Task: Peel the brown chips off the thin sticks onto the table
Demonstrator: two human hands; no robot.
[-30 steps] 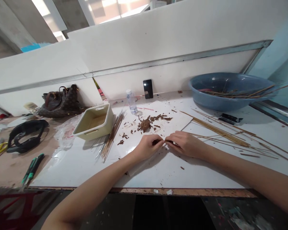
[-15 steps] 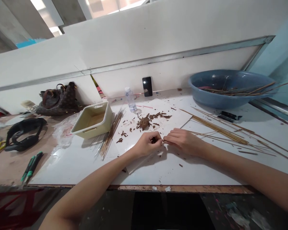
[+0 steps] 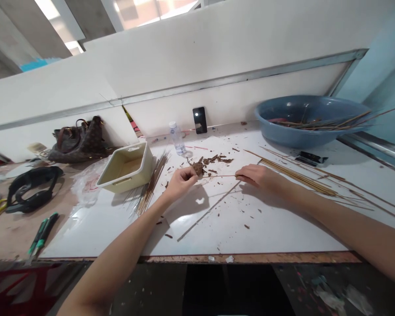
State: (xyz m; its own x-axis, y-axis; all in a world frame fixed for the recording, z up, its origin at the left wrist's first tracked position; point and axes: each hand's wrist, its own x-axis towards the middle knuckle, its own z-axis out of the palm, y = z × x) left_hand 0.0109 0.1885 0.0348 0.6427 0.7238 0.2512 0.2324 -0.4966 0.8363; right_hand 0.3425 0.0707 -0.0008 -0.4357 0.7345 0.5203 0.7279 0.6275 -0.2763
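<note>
While both forearms reach in from six o'clock, the work in hand is one thin tan stick (image 3: pixel 219 176), held out level between the hands. Far left, at nine o'clock from them, lie a black curved strap (image 3: pixel 33 186) and green-handled tools (image 3: pixel 42 232), with a brown patterned handbag (image 3: pixel 79 142) at ten. Nearer sit a cream plastic tray (image 3: pixel 123 169) and a loose bundle of thin sticks (image 3: pixel 151 184). The left hand (image 3: pixel 181 182) is curled closed at the stick's left end, its grip partly hidden, and a crumbly brown clump (image 3: pixel 197 167) touches its fingers, crowding that end of the stick. A clear water bottle (image 3: pixel 177 138) and a black phone (image 3: pixel 200 120) stand at twelve. A long pale strip (image 3: pixel 210 211) lies on the white tabletop (image 3: pixel 95 232) at six. The right hand (image 3: pixel 253 177) pinches the stick's other end between thumb and fingertips. Past it, at two o'clock, lies a row of tan sticks (image 3: pixel 296 176), and a blue plastic basin (image 3: pixel 303 141) holds more at one.
</note>
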